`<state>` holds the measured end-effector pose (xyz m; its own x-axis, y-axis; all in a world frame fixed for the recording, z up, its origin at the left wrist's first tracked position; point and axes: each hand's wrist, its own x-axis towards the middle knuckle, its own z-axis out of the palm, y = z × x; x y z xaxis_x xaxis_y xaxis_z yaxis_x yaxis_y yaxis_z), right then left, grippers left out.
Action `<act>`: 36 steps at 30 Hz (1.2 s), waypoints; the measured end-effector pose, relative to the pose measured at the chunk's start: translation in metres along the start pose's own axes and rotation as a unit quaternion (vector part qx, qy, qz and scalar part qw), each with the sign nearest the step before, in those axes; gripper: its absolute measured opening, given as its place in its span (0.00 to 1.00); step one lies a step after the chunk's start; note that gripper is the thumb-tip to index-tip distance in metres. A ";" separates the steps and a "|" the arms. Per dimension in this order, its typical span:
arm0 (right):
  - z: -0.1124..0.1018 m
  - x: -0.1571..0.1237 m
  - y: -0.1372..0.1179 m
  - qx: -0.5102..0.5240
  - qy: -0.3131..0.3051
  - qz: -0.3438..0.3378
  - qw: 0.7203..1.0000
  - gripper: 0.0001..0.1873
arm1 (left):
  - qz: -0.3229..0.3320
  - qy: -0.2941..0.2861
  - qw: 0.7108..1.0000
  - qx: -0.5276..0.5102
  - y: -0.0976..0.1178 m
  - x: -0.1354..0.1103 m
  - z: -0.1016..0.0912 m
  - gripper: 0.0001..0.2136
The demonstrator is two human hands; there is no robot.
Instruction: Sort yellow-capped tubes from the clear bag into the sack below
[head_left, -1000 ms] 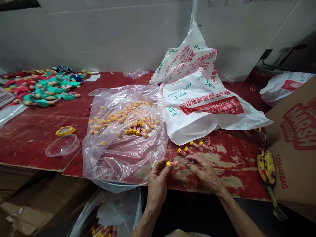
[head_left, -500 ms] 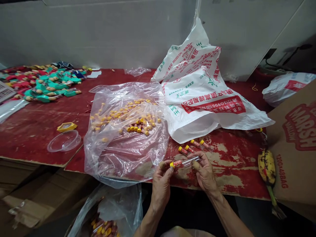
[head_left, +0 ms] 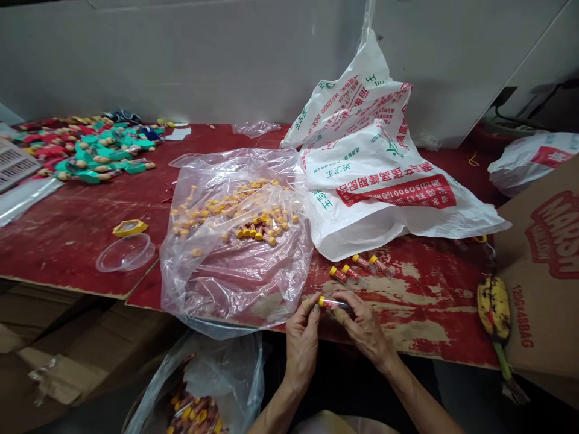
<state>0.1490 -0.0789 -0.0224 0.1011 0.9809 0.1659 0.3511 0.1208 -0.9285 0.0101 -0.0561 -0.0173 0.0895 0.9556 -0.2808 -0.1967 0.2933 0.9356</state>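
Just above the table's front edge, my two hands hold a small clear tube with a yellow cap (head_left: 332, 304) and red contents between them. My left hand (head_left: 302, 337) pinches it at the cap end. The fingers of my right hand (head_left: 366, 325) close round the clear end and hide part of it. Several similar yellow-capped tubes (head_left: 339, 275) lie on the table behind my hands. To the left, a clear plastic bag (head_left: 239, 277) is spread out with many more yellow-capped tubes (head_left: 266, 232) in it.
A white printed sack (head_left: 398, 193) lies behind. At right are a banana (head_left: 494, 307) and a cardboard box (head_left: 543, 301). Left are a clear round lid (head_left: 125, 253), a yellow piece (head_left: 129, 227) and green and red figures (head_left: 99, 150). An open bag of tubes (head_left: 239, 374) stands below the table.
My right hand has moved left, closer to my left hand. The long clear section that stuck out of the tube is now shorter, mostly covered by my right fingers.
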 end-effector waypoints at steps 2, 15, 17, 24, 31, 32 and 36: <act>0.008 -0.005 0.006 -0.034 0.030 -0.021 0.999 0.11 | 0.011 0.002 0.999 0.032 -0.003 -0.001 0.000 0.19; 0.014 0.014 0.021 -0.228 0.076 -0.166 0.956 0.14 | 0.237 0.127 0.905 0.330 0.047 0.073 -0.051 0.09; 0.011 0.014 0.032 -0.318 0.082 -0.206 0.922 0.16 | 0.247 0.200 0.860 0.399 0.060 0.103 -0.072 0.09; 0.016 0.008 0.050 -0.465 0.138 -0.222 0.846 0.18 | 0.221 0.225 0.790 0.526 0.076 0.177 -0.087 0.08; -0.032 0.056 0.036 -0.456 0.173 -0.139 0.862 0.13 | 0.206 0.195 0.761 0.583 0.077 0.208 -0.083 0.11; -0.043 0.070 0.037 -0.465 0.181 -0.109 0.860 0.12 | 0.206 0.196 0.759 0.586 0.078 0.211 -0.085 0.11; -0.075 0.138 0.048 -0.475 0.189 -0.019 0.859 0.10 | 0.212 0.206 0.755 0.586 0.080 0.212 -0.091 0.10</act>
<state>0.2495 0.0510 -0.0192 0.3050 0.8377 0.4531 0.9440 -0.2031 -0.2599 -0.0755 0.1727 -0.0220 -0.0978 0.9551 0.2798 0.8976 -0.0367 0.4392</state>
